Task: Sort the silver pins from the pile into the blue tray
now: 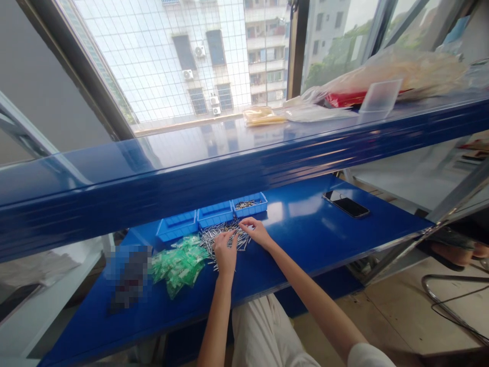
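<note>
Both hands hover over a loose heap of thin silvery metal pins or screws on the blue table. My left hand is at the front of the heap, thumb and fingers drawn together in a pinch. Just right of it, my right hand also pinches, its fingertips over the heap's right part. Whatever lies between the fingertips is too small to make out. Left of the heap is a pile of small green-and-clear plastic packets. Behind stand blue bins: a right bin holding small metal pieces, a middle bin and a left bin.
A blue upper shelf crosses in front of me above the bins, carrying plastic bags and a clear plastic box. A phone lies on the right of the table. A blurred-out item is at left.
</note>
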`<state>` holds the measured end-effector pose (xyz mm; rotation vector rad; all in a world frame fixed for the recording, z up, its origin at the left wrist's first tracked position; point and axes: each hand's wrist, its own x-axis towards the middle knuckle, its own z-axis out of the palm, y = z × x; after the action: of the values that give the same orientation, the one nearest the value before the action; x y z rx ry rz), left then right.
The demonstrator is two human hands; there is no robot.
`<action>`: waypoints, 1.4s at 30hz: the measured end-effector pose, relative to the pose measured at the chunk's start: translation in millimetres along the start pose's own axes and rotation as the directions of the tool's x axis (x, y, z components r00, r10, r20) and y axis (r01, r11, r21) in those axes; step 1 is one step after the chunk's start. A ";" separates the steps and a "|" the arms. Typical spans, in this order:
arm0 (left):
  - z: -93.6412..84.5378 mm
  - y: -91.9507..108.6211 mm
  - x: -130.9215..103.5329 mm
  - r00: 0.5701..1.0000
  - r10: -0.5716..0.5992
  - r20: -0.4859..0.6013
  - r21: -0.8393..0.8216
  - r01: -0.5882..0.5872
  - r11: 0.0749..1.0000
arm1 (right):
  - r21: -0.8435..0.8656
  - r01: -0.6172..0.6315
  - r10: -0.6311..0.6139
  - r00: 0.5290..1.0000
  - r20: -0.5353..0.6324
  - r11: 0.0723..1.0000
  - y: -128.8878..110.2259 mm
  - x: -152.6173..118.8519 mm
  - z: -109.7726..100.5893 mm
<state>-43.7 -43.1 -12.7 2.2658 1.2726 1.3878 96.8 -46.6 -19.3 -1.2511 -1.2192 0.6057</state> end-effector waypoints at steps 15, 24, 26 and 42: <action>0.2 3.3 0.0 0.993 -0.091 -0.077 -0.026 0.089 0.996 | -0.033 0.014 -0.013 0.999 0.034 0.999 -2.9 -3.1 -0.9; -0.9 4.1 -0.5 0.997 -0.045 -0.061 -0.054 0.042 0.998 | 0.159 -0.121 0.114 0.992 0.053 0.980 -3.2 -1.8 0.4; -1.1 5.2 -1.2 0.999 -0.034 -0.024 -0.036 0.033 0.999 | 0.208 -0.160 0.152 0.987 0.052 0.965 -4.7 -2.1 0.1; -4.6 11.7 0.1 0.993 -0.094 -0.066 -0.058 0.090 0.994 | 0.363 -0.174 0.262 0.942 -0.208 0.915 8.5 42.1 -4.5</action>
<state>-40.8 -51.4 -3.7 2.1125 1.3247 1.4610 116.1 -8.7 -11.7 -1.1357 -0.7276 0.7607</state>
